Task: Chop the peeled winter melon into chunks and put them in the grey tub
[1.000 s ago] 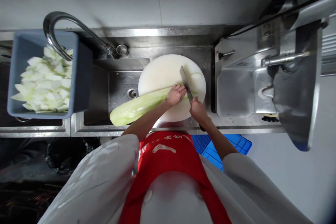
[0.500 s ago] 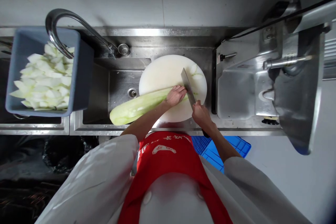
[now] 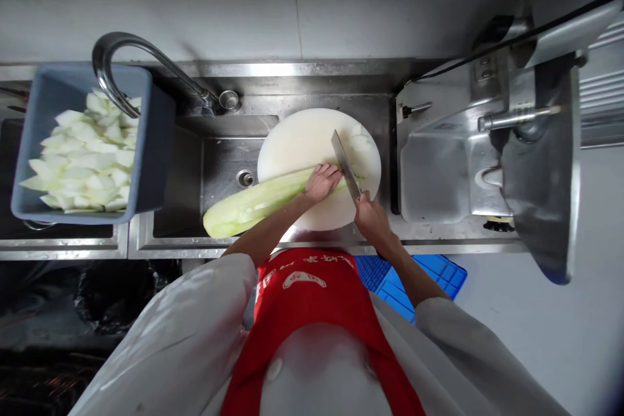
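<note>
A long, pale green peeled gourd lies slantwise, its right end on a round white cutting board and its left end over the sink. My left hand is closed over the gourd near its cut end, fingers curled beside the blade. In my right hand is the handle of a cleaver, whose blade stands at the gourd's right end. Several pale cut pieces lie on the board to the right of the blade.
At the left, a grey-blue bin holds many cut pieces, under a curved faucet. The sink basin has a drain. A metal slicing machine stands at the right. Blue plastic crates sit below the counter.
The view has shifted slightly. The cleaver and my left hand remain at the gourd's cut end, and the cut pieces beyond the blade look a little differently spread.
</note>
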Motion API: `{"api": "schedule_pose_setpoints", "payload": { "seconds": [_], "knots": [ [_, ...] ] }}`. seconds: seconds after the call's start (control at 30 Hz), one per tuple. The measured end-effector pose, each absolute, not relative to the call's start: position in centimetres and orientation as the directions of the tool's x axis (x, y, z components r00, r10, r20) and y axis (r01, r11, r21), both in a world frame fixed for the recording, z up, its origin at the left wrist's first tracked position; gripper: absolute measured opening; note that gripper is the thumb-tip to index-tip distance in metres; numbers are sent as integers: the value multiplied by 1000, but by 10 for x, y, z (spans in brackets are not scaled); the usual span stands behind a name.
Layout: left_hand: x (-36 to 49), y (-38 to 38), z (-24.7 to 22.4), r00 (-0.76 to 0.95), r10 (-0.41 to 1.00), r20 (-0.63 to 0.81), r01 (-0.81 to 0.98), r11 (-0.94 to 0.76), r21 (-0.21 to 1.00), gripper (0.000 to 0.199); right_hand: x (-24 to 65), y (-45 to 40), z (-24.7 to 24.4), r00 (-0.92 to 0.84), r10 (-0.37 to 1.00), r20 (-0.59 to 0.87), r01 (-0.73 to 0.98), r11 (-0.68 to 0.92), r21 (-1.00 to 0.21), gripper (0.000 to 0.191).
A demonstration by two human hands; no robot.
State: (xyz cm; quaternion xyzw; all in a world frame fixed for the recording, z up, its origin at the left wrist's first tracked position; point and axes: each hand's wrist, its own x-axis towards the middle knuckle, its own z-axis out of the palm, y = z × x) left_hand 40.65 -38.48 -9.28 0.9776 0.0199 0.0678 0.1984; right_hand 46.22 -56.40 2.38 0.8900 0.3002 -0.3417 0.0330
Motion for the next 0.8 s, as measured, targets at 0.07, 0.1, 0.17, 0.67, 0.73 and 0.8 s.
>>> {"api": "schedule_pose_setpoints", "payload": {
  "seconds": [0.07,0.1,0.17,0.67,0.73,0.8],
  "knots": [
    [408,-385,-93,991,67,117,14,-915,403,37,461,-566,27,565,504,-654,558,-817,-148,29],
    [410,-384,-92,991,68,114,16,-913,408,37,461,-564,26,559,500,-662,554,-819,-151,28],
    [412,-384,-91,992,71,105,21,-910,414,38,462,-556,19,564,498,-659,539,-826,-164,27],
    [359,-345,-67,882,427,-201,452,-887,95,107,474,-564,3,626,554,-549,559,-809,-179,31],
    [374,-331,-66,821,540,-186,560,-825,81,104,473,-583,12,677,560,-477,561,-813,-158,31],
    [391,-318,-66,754,635,-168,652,-754,76,103,471,-603,18,749,544,-379,529,-835,-153,27]
  ]
}}
